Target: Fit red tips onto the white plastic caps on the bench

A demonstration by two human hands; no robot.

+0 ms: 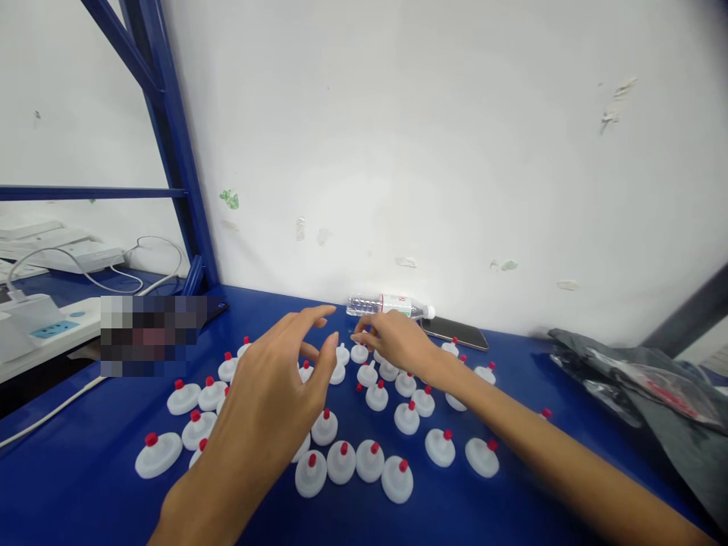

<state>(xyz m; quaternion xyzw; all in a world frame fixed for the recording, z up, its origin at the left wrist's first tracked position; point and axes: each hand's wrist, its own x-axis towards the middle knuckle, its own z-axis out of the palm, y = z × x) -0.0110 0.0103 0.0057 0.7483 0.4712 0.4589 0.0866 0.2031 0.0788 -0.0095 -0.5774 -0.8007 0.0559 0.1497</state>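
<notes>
Many white, round, funnel-like pieces with narrow necks stand on the blue table, most topped with small red caps. My left hand point(284, 371) is raised over the left-centre pieces, thumb and fingers apart, holding nothing. My right hand point(395, 339) reaches to the back of the group, its fingers curled together just above a white piece point(359, 354). Whatever sits between those fingertips is too small to make out. Close by, one uncapped piece point(367, 373) shows a bare white neck, as does another white piece point(342, 353). A small red cap point(359, 387) lies beside them.
Along the wall lie a clear water bottle point(392, 305) and a dark phone point(456, 332). Grey plastic bags point(637, 394) cover the right side. To the left are a white power strip point(57, 326), cables and a blue metal frame point(176, 136).
</notes>
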